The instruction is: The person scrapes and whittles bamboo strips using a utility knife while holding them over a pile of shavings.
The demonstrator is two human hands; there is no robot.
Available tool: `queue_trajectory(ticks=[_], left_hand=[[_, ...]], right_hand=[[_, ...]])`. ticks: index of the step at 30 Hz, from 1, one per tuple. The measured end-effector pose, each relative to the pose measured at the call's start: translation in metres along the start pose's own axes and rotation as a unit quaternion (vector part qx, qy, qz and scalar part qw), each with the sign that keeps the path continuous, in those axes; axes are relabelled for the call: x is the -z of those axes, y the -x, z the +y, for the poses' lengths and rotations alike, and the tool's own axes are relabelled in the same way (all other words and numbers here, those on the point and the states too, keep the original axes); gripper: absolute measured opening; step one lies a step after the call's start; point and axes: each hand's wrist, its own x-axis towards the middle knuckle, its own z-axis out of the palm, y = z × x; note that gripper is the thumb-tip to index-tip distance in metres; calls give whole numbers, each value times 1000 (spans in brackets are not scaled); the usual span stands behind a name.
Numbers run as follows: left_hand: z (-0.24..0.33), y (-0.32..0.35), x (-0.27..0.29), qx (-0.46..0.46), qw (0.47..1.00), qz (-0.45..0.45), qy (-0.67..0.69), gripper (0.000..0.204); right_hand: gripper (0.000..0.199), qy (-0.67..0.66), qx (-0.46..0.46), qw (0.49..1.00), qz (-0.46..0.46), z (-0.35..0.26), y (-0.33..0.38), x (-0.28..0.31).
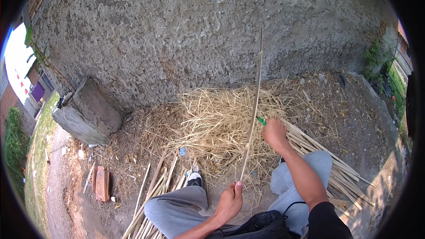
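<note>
A long, thin bamboo strip [256, 99] stands slanted up in front of me, its far tip before the wall. My left hand [229, 201] is closed round its lower end, with the thumb along it. My right hand [274, 133] is closed on a green-handled knife [261, 121], whose green end points at the strip's middle. The blade is too small to make out, and I cannot tell whether it touches the strip. Below the strip lies a heap of pale, curly bamboo shavings [221, 117].
Bamboo strips lie beside my left leg [152, 201] and in a bundle [338, 172] beyond my right leg. A rough grey wall [177, 31] rises behind the shavings. At left are a concrete block [95, 110] and a reddish brick [102, 185]. A black bag [261, 226] rests at my lap.
</note>
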Motion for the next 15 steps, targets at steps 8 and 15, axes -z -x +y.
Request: queue_trajectory(ticks=[8, 15], left_hand=[[-6, -2, 6, -17, 999, 42, 15, 42], [-15, -3, -2, -4, 996, 42, 74, 36]], right_hand=[[8, -78, 18, 996, -40, -4, 23, 20], [5, -101, 194, 966, -137, -33, 97, 39]])
